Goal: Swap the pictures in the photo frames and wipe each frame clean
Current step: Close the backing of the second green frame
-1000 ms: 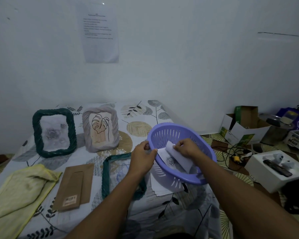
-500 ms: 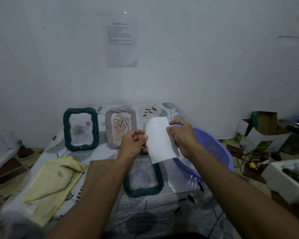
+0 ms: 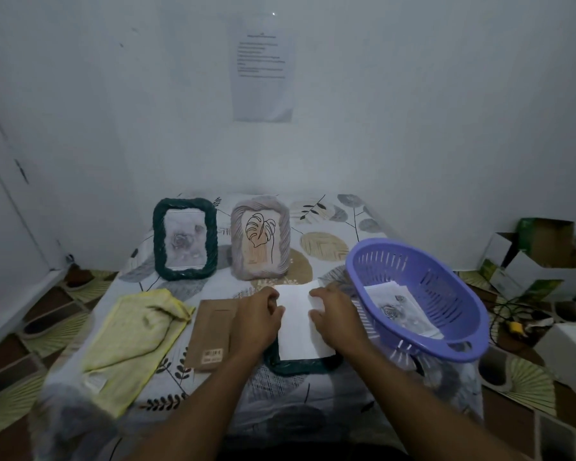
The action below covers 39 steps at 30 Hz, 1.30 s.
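White picture (image 3: 301,327) blank side up over flat green frame (image 3: 300,366), left hand (image 3: 258,322) and right hand (image 3: 338,316) pinching its side edges with curled fingers, board (image 3: 212,331) and cloth (image 3: 137,337) left of fingers, basket (image 3: 446,294) to their right, grey frame (image 3: 260,237) standing beyond.

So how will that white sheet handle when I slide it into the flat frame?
Likely light and floppy: the white sheet looks thin and bends at its far corner. Probably slides easily on the flat green frame beneath.
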Available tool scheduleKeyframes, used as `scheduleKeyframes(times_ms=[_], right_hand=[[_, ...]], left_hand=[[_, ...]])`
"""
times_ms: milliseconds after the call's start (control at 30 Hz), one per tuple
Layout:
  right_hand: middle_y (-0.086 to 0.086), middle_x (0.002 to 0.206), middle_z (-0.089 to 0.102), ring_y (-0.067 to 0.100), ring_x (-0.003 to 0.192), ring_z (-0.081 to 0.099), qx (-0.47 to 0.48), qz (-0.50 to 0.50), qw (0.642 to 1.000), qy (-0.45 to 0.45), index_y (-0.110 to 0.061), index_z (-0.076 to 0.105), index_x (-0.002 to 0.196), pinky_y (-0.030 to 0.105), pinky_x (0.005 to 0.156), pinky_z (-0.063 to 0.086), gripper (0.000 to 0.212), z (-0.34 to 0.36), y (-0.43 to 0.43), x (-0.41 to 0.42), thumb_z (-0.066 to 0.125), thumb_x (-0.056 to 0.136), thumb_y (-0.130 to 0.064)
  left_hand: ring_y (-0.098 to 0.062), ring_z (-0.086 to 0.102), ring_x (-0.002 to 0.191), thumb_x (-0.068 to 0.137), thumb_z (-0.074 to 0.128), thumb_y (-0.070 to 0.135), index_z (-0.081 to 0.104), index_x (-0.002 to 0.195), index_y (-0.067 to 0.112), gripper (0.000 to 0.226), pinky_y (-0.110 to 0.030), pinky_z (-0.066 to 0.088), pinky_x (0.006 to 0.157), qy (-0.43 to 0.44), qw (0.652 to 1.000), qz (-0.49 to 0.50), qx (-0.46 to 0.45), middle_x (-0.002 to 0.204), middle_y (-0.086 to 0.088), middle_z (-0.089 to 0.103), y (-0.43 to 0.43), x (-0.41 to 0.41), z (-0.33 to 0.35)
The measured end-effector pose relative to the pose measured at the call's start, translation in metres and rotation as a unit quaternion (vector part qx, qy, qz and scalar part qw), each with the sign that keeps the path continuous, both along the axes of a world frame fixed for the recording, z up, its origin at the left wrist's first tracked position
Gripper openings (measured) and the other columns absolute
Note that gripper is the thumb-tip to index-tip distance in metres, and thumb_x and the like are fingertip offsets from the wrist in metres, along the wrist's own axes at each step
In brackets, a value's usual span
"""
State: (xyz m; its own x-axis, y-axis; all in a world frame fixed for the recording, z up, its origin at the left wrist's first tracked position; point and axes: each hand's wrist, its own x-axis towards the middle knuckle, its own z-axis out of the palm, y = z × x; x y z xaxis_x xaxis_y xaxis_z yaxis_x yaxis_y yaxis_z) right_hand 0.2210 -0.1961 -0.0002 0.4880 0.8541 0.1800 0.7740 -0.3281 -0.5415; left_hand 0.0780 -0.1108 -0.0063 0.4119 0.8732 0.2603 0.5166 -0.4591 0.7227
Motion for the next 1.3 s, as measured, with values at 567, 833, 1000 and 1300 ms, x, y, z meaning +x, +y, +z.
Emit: scheduleKeyframes(times_ms=[567, 833, 1000, 1300], right_hand=[[0.000, 0.113, 0.063, 0.019, 0.106, 0.046, 0.055, 0.048, 0.995, -0.069, -0.014, 0.070, 0.108, 0.032, 0.096, 0.037, 0.039, -0.033, -0.006, -0.006, 0.044, 0.089, -0.036], [0.001, 0.116, 0.061, 0.019, 0.112, 0.045, 0.086, 0.025, 0.994, -0.055, -0.013, 0.069, 0.113, 0.034, 0.104, 0.033, 0.029, -0.041, -0.006, -0.007, 0.059, 0.090, -0.027], [0.000, 0.117, 0.060, 0.017, 0.112, 0.043, 0.092, 0.022, 0.994, -0.055, -0.013, 0.069, 0.114, 0.032, 0.102, 0.034, 0.030, -0.043, -0.005, -0.007, 0.059, 0.090, -0.028], [0.001, 0.113, 0.062, 0.018, 0.109, 0.046, 0.106, 0.021, 0.992, -0.059, -0.012, 0.070, 0.111, 0.030, 0.098, 0.035, 0.027, -0.044, -0.004, -0.007, 0.061, 0.089, -0.026]], left_hand=[[-0.022, 0.051, 0.102, 0.083, 0.068, 0.026, 0.070, 0.106, 0.011, 0.027, -0.039, 0.048, 0.083, 0.047, 0.995, 0.015, 0.082, 0.102, -0.005, 0.058, 0.014, -0.017, -0.040], [-0.019, 0.051, 0.100, 0.084, 0.067, 0.030, 0.071, 0.108, 0.015, 0.028, -0.038, 0.048, 0.080, 0.044, 0.994, 0.018, 0.099, 0.099, -0.002, 0.055, 0.013, -0.021, -0.042], [-0.018, 0.050, 0.099, 0.087, 0.064, 0.030, 0.070, 0.109, 0.017, 0.027, -0.040, 0.048, 0.082, 0.047, 0.993, 0.020, 0.102, 0.101, 0.000, 0.054, 0.014, -0.021, -0.044], [-0.017, 0.049, 0.101, 0.087, 0.062, 0.031, 0.069, 0.113, 0.018, 0.029, -0.039, 0.048, 0.084, 0.053, 0.994, 0.022, 0.097, 0.103, 0.001, 0.054, 0.012, -0.021, -0.041]])
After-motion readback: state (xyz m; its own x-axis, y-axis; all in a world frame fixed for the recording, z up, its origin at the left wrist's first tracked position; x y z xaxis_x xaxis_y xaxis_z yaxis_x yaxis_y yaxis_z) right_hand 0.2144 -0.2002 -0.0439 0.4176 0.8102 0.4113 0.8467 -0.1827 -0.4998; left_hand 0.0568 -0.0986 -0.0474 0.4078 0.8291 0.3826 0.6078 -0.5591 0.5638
